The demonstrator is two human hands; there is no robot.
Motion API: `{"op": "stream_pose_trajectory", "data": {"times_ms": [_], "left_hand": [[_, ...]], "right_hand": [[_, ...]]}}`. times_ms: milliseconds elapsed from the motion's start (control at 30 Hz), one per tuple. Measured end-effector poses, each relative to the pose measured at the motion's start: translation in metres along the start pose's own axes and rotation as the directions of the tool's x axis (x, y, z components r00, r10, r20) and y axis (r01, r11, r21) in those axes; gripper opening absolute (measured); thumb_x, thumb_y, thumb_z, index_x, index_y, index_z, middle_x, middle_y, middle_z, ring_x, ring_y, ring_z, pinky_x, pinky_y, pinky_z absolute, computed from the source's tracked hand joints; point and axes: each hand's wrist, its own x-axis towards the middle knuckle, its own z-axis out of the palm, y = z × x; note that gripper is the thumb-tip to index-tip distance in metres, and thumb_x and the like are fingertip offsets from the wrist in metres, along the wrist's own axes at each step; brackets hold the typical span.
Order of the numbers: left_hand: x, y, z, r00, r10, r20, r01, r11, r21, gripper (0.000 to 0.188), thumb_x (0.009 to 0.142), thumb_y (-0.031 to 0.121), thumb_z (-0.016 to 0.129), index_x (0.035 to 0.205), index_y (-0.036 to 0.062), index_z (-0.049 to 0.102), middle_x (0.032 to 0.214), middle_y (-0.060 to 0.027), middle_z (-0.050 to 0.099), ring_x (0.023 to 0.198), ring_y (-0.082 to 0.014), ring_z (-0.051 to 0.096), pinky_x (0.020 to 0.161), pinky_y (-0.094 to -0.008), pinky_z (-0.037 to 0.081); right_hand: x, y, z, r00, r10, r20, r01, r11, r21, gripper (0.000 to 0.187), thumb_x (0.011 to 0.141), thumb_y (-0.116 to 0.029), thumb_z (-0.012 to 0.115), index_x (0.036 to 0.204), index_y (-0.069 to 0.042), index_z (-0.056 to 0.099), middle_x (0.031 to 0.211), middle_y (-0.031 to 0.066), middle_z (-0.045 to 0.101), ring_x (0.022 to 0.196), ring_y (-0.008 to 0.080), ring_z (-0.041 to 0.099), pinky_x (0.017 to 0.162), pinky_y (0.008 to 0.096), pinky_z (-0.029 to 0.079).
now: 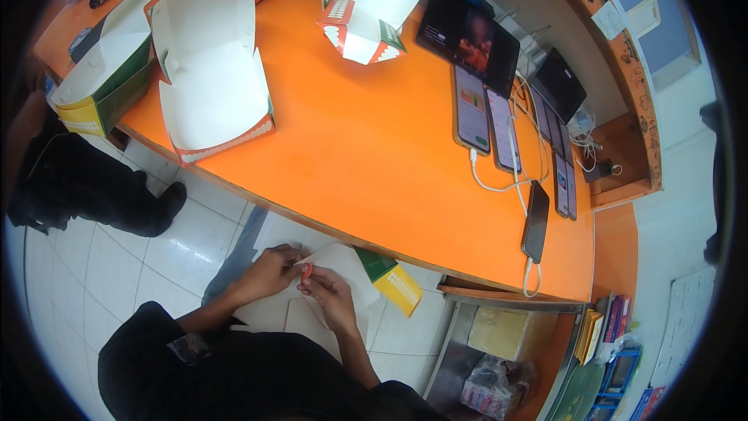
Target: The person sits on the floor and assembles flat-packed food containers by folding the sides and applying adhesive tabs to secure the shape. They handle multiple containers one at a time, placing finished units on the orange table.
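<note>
On my lap, below the front edge of the orange table, lies a partly folded cardboard food box (352, 267), white inside with a green and yellow side panel sticking out to the right. My left hand (269, 271) is closed on the box's left side, its fingers curled at the edge. Just to its right, my right hand (331, 295) pinches a small red piece (307, 271), which looks like a corner flap of the same box. The two hands are close together, and my fingers partly hide where the flap joins the box.
Open food boxes (212, 93) stand at the table's left, another box (362, 31) at the back middle. Phones on cables (471, 109) and a tablet (471, 39) lie to the right of the orange table (335, 140). Another person's dark-trousered leg (101, 179) is at the left.
</note>
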Motion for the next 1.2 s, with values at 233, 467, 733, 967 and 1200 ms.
{"op": "stream_pose_trajectory", "data": {"times_ms": [233,467,733,967,1200], "left_hand": [[-0.005,0.006,-0.007,0.994,0.106,0.025,-0.108,0.990,0.089,0.014,0.084,0.011,0.060,0.090,-0.0008,0.065,0.083,-0.0200,0.062,0.077,-0.0359,0.061,0.068,-0.0386,0.048],[0.000,0.014,-0.024,0.987,0.096,0.131,-0.110,0.988,0.104,0.012,0.083,0.008,0.059,0.088,-0.0010,0.065,0.086,-0.0168,0.063,0.079,-0.0346,0.061,0.071,-0.0391,0.049],[0.003,0.016,-0.018,0.989,0.128,0.075,-0.146,0.923,0.357,0.012,0.082,0.005,0.058,0.088,-0.0028,0.064,0.090,-0.0194,0.061,0.082,-0.0356,0.061,0.073,-0.0387,0.049],[0.005,0.015,-0.001,0.990,-0.031,-0.136,0.024,0.998,-0.055,0.012,0.082,0.009,0.062,0.090,-0.0001,0.066,0.084,-0.0146,0.061,0.076,-0.0243,0.064,0.065,-0.0329,0.052],[0.003,0.008,0.002,0.972,-0.054,-0.231,0.013,0.984,-0.178,0.009,0.082,0.008,0.063,0.086,0.0004,0.067,0.082,-0.0100,0.061,0.076,-0.0181,0.062,0.059,-0.0301,0.053]], "right_hand": [[0.002,-0.001,0.003,0.994,-0.010,-0.113,0.002,0.998,-0.068,0.025,0.084,-0.010,0.067,0.104,0.001,0.061,0.087,0.0076,0.066,0.070,0.0129,0.060,0.061,0.0244,0.046],[0.007,0.002,0.002,0.993,0.055,-0.101,-0.048,0.997,0.065,0.021,0.084,-0.008,0.065,0.102,0.002,0.062,0.086,0.0080,0.065,0.067,0.0134,0.059,0.058,0.0232,0.044],[0.012,0.002,0.011,0.991,0.052,-0.127,-0.032,0.988,0.154,0.019,0.085,-0.007,0.063,0.101,0.003,0.063,0.084,0.0064,0.064,0.068,0.0127,0.056,0.061,0.0219,0.042],[0.017,0.005,0.014,0.973,-0.093,-0.210,0.134,0.972,0.191,0.017,0.084,-0.003,0.064,0.101,0.001,0.063,0.084,0.0065,0.063,0.068,0.0123,0.055,0.064,0.0234,0.043],[0.020,0.013,0.024,0.948,-0.198,-0.248,0.225,0.971,0.087,0.009,0.085,-0.005,0.065,0.091,0.000,0.061,0.082,0.0069,0.065,0.068,0.0126,0.061,0.060,0.0258,0.051]]}}
